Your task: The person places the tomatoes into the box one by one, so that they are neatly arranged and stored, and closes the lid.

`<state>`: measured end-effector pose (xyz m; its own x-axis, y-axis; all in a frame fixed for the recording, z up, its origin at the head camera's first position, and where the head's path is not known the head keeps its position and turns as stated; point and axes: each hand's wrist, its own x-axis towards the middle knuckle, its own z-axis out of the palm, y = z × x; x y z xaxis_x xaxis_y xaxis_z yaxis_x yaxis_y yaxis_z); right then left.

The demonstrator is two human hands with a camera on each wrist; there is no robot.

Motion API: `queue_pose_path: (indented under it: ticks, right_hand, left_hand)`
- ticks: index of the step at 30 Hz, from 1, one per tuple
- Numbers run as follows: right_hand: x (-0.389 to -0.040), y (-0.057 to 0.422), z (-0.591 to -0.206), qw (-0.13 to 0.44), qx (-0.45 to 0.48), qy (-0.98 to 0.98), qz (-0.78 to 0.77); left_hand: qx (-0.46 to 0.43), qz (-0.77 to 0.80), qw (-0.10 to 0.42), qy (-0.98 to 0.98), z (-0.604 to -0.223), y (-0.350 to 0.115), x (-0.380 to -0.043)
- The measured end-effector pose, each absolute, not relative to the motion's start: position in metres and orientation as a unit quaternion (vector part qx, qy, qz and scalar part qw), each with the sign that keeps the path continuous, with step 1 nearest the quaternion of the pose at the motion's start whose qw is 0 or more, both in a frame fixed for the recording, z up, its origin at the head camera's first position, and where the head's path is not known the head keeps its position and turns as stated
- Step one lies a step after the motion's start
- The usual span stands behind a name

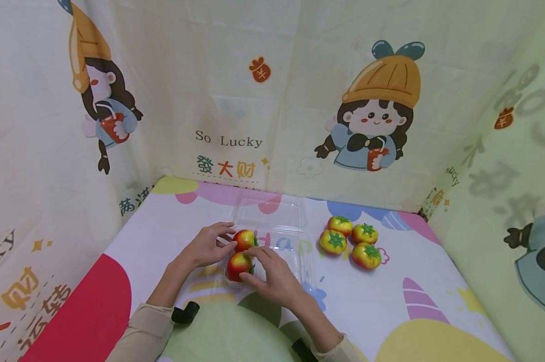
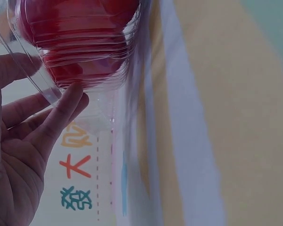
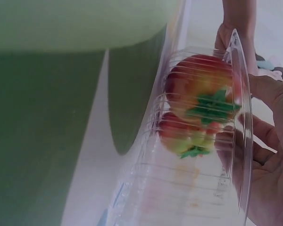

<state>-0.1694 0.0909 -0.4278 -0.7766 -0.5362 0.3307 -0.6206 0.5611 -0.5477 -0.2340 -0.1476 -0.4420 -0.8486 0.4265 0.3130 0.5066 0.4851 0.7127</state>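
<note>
A clear plastic clamshell box (image 1: 295, 261) lies with its lid (image 1: 269, 211) folded back. Two red-yellow toy tomatoes with green leafy tops sit at its left end, a far tomato (image 1: 244, 240) and a near tomato (image 1: 238, 266). My right hand (image 1: 274, 279) holds the near tomato, thumb on the near side and fingers over the far side. My left hand (image 1: 209, 245) is at the box's left end beside the far tomato, its fingers loosely extended. In the left wrist view, those fingers (image 2: 68, 101) touch the box's edge. The right palm is hidden in the head view.
Several more yellow-red tomatoes (image 1: 333, 242) stand in a cluster on the table right of the box. The tabletop (image 1: 159, 251) has a colourful printed cover. Printed cloth walls (image 1: 295, 100) enclose the back and both sides.
</note>
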Motion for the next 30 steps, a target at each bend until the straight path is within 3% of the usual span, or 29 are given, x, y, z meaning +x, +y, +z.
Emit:
queue_pose_path:
  ticks: [17,30]
  right_hand:
    - [-0.165,0.112,-0.426,0.062,0.305,-0.885,0.345]
    - [-0.166,0.130,-0.426,0.091,0.292,-0.884,0.353]
  left_hand:
    - [-0.271,-0.435,0.043,-0.858,-0.441,-0.146,-0.234]
    - [-0.270,-0.434,0.042,-0.858,-0.441,-0.147,-0.233]
